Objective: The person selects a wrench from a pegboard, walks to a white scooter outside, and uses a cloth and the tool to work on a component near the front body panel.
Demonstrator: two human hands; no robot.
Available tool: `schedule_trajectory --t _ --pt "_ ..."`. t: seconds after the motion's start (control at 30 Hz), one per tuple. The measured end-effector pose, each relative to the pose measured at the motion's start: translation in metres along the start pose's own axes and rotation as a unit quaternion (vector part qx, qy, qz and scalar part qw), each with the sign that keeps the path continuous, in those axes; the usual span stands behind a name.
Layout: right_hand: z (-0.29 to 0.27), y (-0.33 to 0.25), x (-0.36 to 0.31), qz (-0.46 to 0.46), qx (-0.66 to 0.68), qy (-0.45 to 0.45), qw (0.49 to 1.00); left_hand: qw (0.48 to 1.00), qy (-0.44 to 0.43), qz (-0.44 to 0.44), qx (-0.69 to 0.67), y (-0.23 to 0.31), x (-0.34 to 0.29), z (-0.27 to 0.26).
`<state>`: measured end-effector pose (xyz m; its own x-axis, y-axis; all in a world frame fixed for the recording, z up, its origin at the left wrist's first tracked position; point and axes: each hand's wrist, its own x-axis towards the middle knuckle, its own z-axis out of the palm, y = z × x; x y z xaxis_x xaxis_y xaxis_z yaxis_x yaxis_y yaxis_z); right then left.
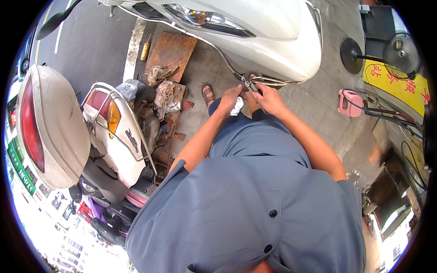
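My left hand [231, 98] is closed, its fingers pinched near the end of a bent metal guard bar; what it holds is too small to make out. A crumpled white piece of paper or cloth [236, 107] shows just below those fingers. Close on the other side, my right hand [269, 98] is wrapped round a small metal tool resembling pliers [248, 84], whose head points toward the bar. Both hands work in front of my legs, beside a white scooter [273, 41] with a clear headlight [205, 19]. The fingertips partly cover the tool.
Left lie a rusty board [172, 52], dirty rags [165, 93] and a yellow bottle [145, 50]. Another scooter with a red tail light [98, 101] and a large top box [59, 132] stand nearer. Right are a pink stool [350, 103], a black fan [400, 53] and hoses.
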<state>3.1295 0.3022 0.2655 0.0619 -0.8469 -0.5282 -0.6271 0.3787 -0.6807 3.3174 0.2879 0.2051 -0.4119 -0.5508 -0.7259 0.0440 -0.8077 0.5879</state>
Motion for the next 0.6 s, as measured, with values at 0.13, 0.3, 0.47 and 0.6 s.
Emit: schedule_trajectory --t 0.13,0.3,0.47,0.6 --pt "0.040 -0.010 -0.010 0.045 -0.069 0.021 0.996 0.999 -0.023 -0.007 0.031 -0.002 -0.021 -0.021" --pt "0.113 -0.047 -0.016 -0.017 -0.013 0.054 0.998 0.999 0.015 -0.001 -0.028 -0.023 -0.041 -0.066" --pt "0.149 -0.065 -0.012 0.040 0.126 0.012 0.991 0.996 0.089 0.003 -0.026 -0.001 -0.068 -0.134" --pt "0.113 -0.055 -0.005 -0.009 0.032 0.145 0.989 0.997 0.069 -0.007 -0.035 0.010 -0.071 -0.165"
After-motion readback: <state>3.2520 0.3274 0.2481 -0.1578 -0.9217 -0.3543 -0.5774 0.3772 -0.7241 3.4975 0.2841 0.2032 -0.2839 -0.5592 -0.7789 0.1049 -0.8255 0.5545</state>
